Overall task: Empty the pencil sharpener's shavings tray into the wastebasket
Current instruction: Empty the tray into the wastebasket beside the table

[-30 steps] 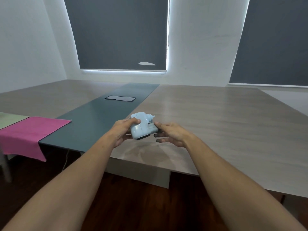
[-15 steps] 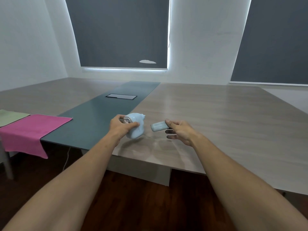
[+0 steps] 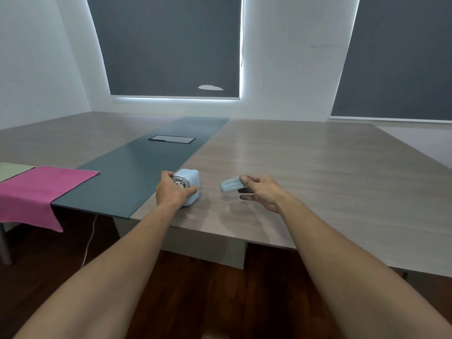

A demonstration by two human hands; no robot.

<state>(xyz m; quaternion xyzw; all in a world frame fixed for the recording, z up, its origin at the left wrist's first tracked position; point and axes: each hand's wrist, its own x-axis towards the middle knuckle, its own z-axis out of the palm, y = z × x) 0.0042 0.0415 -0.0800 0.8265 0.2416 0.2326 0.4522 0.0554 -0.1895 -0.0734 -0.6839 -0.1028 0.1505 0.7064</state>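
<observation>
A pale blue pencil sharpener (image 3: 189, 184) rests on the wooden table (image 3: 318, 172) near its front edge, its open metal-faced side turned toward me. My left hand (image 3: 172, 190) is wrapped around it. A small translucent shavings tray (image 3: 231, 185) is out of the sharpener and held just above the table to the right, pinched by the thumb and fingers of my right hand (image 3: 260, 192). What lies inside the tray I cannot make out. No wastebasket shows in this view.
A dark grey strip (image 3: 137, 172) with a cable hatch (image 3: 172, 139) runs down the table. A pink cloth (image 3: 36, 189) hangs over a lower table at the left beside a green one (image 3: 9, 168). A white cable (image 3: 89, 241) drops to the dark wood floor.
The tray has come out of the sharpener and moved right in my right hand. My left hand has set the sharpener down on the table and turned it.
</observation>
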